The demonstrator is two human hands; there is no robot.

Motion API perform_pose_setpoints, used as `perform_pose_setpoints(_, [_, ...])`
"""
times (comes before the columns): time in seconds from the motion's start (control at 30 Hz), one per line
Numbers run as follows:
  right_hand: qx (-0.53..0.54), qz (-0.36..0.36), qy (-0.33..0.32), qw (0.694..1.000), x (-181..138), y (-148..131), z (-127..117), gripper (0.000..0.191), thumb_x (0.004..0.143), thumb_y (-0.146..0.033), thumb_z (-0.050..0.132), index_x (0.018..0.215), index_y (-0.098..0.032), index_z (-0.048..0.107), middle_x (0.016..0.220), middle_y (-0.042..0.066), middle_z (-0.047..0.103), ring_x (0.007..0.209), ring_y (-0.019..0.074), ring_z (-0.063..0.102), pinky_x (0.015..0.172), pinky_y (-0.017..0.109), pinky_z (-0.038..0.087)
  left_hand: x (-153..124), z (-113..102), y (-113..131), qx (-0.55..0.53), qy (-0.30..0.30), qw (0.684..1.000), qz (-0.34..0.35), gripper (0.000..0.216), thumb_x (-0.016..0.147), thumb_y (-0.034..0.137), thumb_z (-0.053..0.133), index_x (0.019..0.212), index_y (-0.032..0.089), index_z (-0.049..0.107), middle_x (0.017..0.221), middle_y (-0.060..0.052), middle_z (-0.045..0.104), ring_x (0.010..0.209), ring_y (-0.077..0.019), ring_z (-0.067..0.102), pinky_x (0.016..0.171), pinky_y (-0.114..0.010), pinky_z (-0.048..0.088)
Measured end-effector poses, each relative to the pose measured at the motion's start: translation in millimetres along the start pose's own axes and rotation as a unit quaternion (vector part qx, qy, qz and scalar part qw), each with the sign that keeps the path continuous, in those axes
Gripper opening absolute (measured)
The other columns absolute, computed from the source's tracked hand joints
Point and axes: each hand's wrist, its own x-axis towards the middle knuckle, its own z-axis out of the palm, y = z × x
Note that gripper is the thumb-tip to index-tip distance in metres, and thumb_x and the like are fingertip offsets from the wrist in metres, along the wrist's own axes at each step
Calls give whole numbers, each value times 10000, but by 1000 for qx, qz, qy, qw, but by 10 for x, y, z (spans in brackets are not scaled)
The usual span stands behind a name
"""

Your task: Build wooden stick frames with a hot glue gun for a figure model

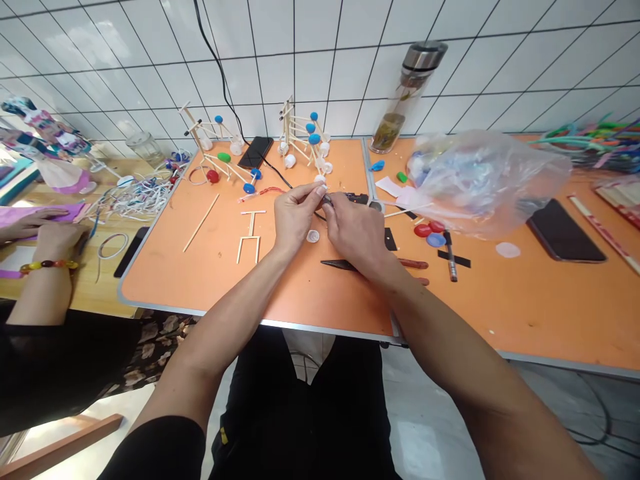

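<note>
My left hand (295, 217) and my right hand (355, 233) meet above the middle of the orange table (210, 280). Both pinch a small dark object (326, 199) between their fingertips; I cannot make out what it is. A white bottle cap (313, 236) lies on the table just below my left hand. A stick frame (249, 237) of glued wooden sticks lies to the left of it. Scissors (345, 265) with dark blades lie under my right wrist.
Stick-and-cap models (305, 143) stand at the back, beside a black phone (255, 152) on a cable. A clear plastic bag (480, 180), a glass bottle (405, 97), loose caps (430, 233) and another phone (565, 239) lie right. Another person's hands (45, 233) work at the left table.
</note>
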Motion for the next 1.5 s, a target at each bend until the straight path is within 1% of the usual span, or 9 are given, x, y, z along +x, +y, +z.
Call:
perform_pose_setpoints(0.3, [335, 17, -176, 926, 121, 65, -179, 411, 1039, -670, 598, 958, -267, 579, 615, -107, 276, 491, 127, 195, 493, 263, 225, -19, 60, 87, -41, -36, 998, 40, 364, 887, 575, 947, 1112, 291, 918, 1129, -62, 890, 1079, -247, 841, 1039, -447, 669])
perform_pose_setpoints(0.4, [122, -37, -21, 992, 61, 73, -44, 351, 1090, -574, 576, 977, -243, 604, 706, 0, 542, 621, 184, 477, 599, 292, 321, -7, 37, 24, -11, -21, 999, 45, 384, 861, 595, 960, 1078, 280, 923, 1078, -60, 893, 1042, -245, 842, 986, -423, 685])
perform_pose_setpoints(0.53, [-63, -49, 34, 996, -7, 27, 15, 216, 1110, -396, 552, 1111, -212, 665, 920, 108, 720, 848, 281, 645, 717, 340, 380, -23, 30, 10, 22, -1, 999, 49, 392, 850, 611, 959, 1051, 277, 926, 1057, -58, 897, 1030, -244, 842, 967, -411, 696])
perform_pose_setpoints(0.63, [123, -17, -54, 991, 41, -15, -115, 273, 1115, -475, 544, 1000, -243, 630, 732, 2, 544, 637, 197, 498, 618, 309, 361, -45, 53, 93, -8, -13, 998, 53, 371, 856, 589, 966, 1068, 287, 924, 1134, -71, 894, 1094, -267, 844, 998, -443, 688])
perform_pose_setpoints(0.77, [326, 21, -240, 914, 121, 2, -232, 386, 1110, -622, 466, 959, -278, 554, 628, -117, 209, 482, 124, 132, 485, 261, 241, -52, 74, 177, -33, -16, 998, 42, 314, 889, 523, 962, 1089, 285, 919, 1211, -84, 881, 1158, -285, 835, 1019, -459, 673])
perform_pose_setpoints(0.93, [85, -32, -44, 995, 31, 61, -5, 344, 1125, -548, 504, 1112, -232, 639, 780, 37, 628, 678, 217, 556, 631, 301, 372, -25, 51, 45, -2, 14, 1000, 21, 307, 858, 517, 980, 1012, 258, 918, 1015, -57, 888, 962, -220, 832, 928, -399, 691])
perform_pose_setpoints(1.07, [-74, -43, 19, 996, -7, 51, 62, 288, 1127, -422, 501, 1181, -197, 672, 971, 135, 755, 854, 283, 669, 710, 338, 400, -32, 45, -3, 9, 16, 999, 27, 339, 845, 559, 978, 1000, 263, 918, 1009, -50, 893, 935, -207, 825, 910, -376, 695])
perform_pose_setpoints(1.27, [297, 0, -126, 946, 128, 111, -42, 496, 1060, -747, 570, 911, -274, 557, 625, -81, 357, 511, 135, 257, 513, 287, 241, -21, 60, 46, -1, -11, 999, 50, 360, 884, 579, 943, 1084, 282, 914, 1087, -61, 895, 996, -225, 836, 945, -387, 674])
perform_pose_setpoints(1.5, [-149, -59, 35, 986, 17, 94, 50, 279, 1135, -415, 509, 1181, -203, 686, 981, 140, 781, 948, 321, 705, 776, 354, 427, -3, 9, -5, 51, 2, 997, 50, 319, 877, 538, 955, 1037, 264, 919, 1053, -60, 893, 1031, -251, 835, 989, -411, 671])
